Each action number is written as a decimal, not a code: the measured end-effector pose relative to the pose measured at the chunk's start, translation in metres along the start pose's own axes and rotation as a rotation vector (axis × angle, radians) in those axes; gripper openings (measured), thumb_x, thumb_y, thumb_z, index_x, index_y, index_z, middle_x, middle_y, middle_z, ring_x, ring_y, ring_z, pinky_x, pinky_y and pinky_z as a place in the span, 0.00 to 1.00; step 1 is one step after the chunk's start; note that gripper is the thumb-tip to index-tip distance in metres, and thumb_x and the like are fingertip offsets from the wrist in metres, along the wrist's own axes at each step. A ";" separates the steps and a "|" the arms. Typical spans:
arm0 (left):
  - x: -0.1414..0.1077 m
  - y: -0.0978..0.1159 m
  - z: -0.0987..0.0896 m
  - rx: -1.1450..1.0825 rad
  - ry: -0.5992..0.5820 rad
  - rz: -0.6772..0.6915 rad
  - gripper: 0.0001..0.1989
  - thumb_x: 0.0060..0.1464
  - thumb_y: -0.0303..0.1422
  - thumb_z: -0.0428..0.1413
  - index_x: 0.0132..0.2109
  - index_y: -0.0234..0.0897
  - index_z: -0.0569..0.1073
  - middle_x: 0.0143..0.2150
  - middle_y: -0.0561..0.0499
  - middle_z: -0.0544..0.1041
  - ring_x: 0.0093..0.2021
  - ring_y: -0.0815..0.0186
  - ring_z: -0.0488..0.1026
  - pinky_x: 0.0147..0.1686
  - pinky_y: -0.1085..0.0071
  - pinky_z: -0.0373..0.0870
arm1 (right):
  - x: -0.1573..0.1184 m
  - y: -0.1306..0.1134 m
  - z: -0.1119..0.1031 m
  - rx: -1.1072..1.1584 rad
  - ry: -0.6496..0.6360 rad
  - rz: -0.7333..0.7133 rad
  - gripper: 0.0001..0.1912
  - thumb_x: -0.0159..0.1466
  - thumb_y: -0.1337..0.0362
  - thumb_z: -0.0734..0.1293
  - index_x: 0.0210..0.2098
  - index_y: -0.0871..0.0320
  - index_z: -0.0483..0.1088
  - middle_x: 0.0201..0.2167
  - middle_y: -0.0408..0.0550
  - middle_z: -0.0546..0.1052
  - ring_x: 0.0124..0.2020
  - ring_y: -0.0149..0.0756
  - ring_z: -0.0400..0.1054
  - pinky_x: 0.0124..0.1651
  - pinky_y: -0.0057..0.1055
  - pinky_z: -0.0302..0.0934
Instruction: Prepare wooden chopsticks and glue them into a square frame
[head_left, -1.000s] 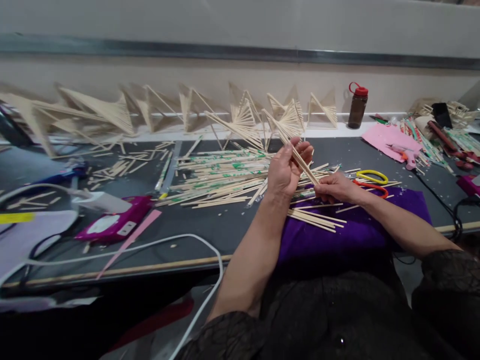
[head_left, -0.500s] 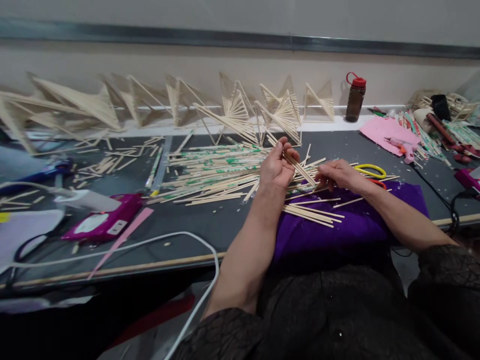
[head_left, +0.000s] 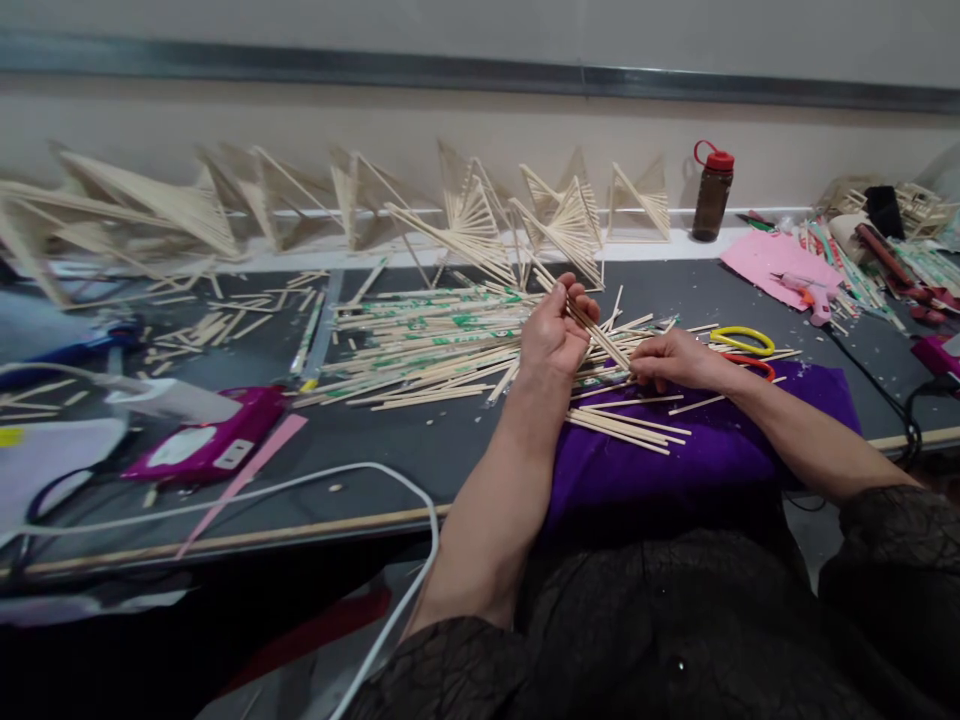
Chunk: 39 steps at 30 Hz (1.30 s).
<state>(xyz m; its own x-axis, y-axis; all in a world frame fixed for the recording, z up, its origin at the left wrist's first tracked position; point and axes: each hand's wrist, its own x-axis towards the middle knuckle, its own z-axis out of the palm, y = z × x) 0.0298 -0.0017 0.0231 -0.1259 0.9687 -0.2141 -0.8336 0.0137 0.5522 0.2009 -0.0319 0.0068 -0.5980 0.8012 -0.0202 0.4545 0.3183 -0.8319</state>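
Note:
My left hand [head_left: 556, 335], palm turned up, has its fingers curled round a few thin wooden chopsticks [head_left: 609, 347]. Their near ends reach my right hand [head_left: 671, 358], whose fingertips are pinched together on them. Below my hands, several loose chopsticks [head_left: 626, 426] lie on a purple cloth [head_left: 645, 480] at the table edge. A large pile of chopsticks [head_left: 427, 345], many in clear sleeves with green print, spreads left of my left hand. Just beyond my right wrist are a yellow handle loop [head_left: 742, 342] and an orange one [head_left: 754, 364], apparently of scissors.
Lattice structures of sticks [head_left: 480, 220] line the wall. A brown bottle [head_left: 712, 195] with a red lid stands at the back. A pink glue gun [head_left: 814, 293] lies right. At left are a magenta device [head_left: 210, 435], short stick pieces [head_left: 210, 330] and a white cable [head_left: 367, 466].
My right hand has shifted slightly towards the chopsticks in my left hand, and its fingers have closed on their near ends. The left hand is almost still.

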 end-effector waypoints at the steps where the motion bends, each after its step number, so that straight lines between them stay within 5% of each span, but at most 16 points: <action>1: -0.001 0.000 0.001 0.000 -0.002 -0.006 0.14 0.64 0.25 0.45 0.31 0.32 0.71 0.20 0.56 0.71 0.18 0.78 0.66 0.25 0.81 0.68 | -0.001 0.000 -0.001 -0.036 -0.022 -0.036 0.11 0.59 0.60 0.63 0.29 0.61 0.72 0.22 0.41 0.71 0.20 0.26 0.64 0.25 0.23 0.54; 6: -0.006 -0.001 0.001 0.023 -0.040 -0.057 0.14 0.64 0.24 0.44 0.32 0.32 0.71 0.20 0.55 0.69 0.17 0.79 0.65 0.24 0.81 0.66 | 0.000 0.004 0.000 -0.317 0.014 -0.231 0.09 0.61 0.63 0.63 0.30 0.61 0.73 0.21 0.40 0.69 0.23 0.26 0.62 0.29 0.24 0.50; 14: -0.010 -0.001 0.001 0.074 -0.185 -0.028 0.12 0.63 0.24 0.46 0.31 0.31 0.69 0.18 0.58 0.64 0.15 0.81 0.57 0.17 0.84 0.57 | 0.003 0.011 0.009 -0.470 0.026 -0.271 0.11 0.62 0.61 0.64 0.31 0.61 0.74 0.25 0.44 0.73 0.26 0.28 0.62 0.30 0.25 0.50; 18: -0.020 0.006 0.000 0.355 -0.397 0.004 0.05 0.56 0.28 0.56 0.32 0.31 0.71 0.18 0.59 0.64 0.15 0.80 0.55 0.15 0.83 0.53 | -0.003 0.003 0.001 -0.129 0.080 -0.207 0.14 0.58 0.55 0.67 0.34 0.60 0.75 0.26 0.43 0.75 0.25 0.28 0.64 0.30 0.26 0.55; 21: -0.029 0.007 -0.003 0.625 -0.586 -0.045 0.10 0.50 0.36 0.61 0.34 0.31 0.73 0.20 0.57 0.67 0.16 0.79 0.56 0.16 0.82 0.52 | -0.005 -0.001 -0.010 0.242 0.234 -0.128 0.17 0.56 0.53 0.68 0.38 0.60 0.75 0.26 0.42 0.74 0.23 0.27 0.63 0.27 0.26 0.56; 25: -0.038 0.001 -0.003 0.866 -0.676 -0.110 0.15 0.48 0.42 0.62 0.33 0.33 0.73 0.21 0.57 0.66 0.17 0.79 0.57 0.16 0.81 0.49 | -0.004 -0.004 -0.022 0.498 0.393 -0.128 0.21 0.52 0.56 0.71 0.43 0.58 0.74 0.26 0.41 0.73 0.22 0.25 0.61 0.23 0.24 0.52; 31: -0.045 -0.006 0.000 1.073 -0.791 -0.149 0.22 0.49 0.50 0.59 0.25 0.33 0.68 0.20 0.57 0.62 0.18 0.78 0.54 0.18 0.78 0.47 | -0.006 -0.006 -0.023 0.531 0.371 -0.178 0.15 0.53 0.56 0.71 0.37 0.59 0.74 0.24 0.41 0.73 0.21 0.23 0.59 0.23 0.23 0.51; 39: -0.042 -0.010 -0.004 1.174 -0.796 -0.103 0.22 0.51 0.50 0.56 0.26 0.34 0.68 0.19 0.57 0.62 0.17 0.77 0.54 0.18 0.78 0.47 | -0.009 -0.007 -0.025 0.542 0.304 -0.222 0.11 0.54 0.59 0.70 0.31 0.61 0.72 0.22 0.42 0.74 0.23 0.26 0.66 0.25 0.25 0.57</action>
<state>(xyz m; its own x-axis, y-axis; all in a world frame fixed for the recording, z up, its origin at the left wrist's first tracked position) 0.0416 -0.0435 0.0235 0.5666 0.8240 -0.0082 0.1525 -0.0950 0.9837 0.2191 -0.0290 0.0267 -0.3897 0.8788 0.2752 -0.1018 0.2559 -0.9613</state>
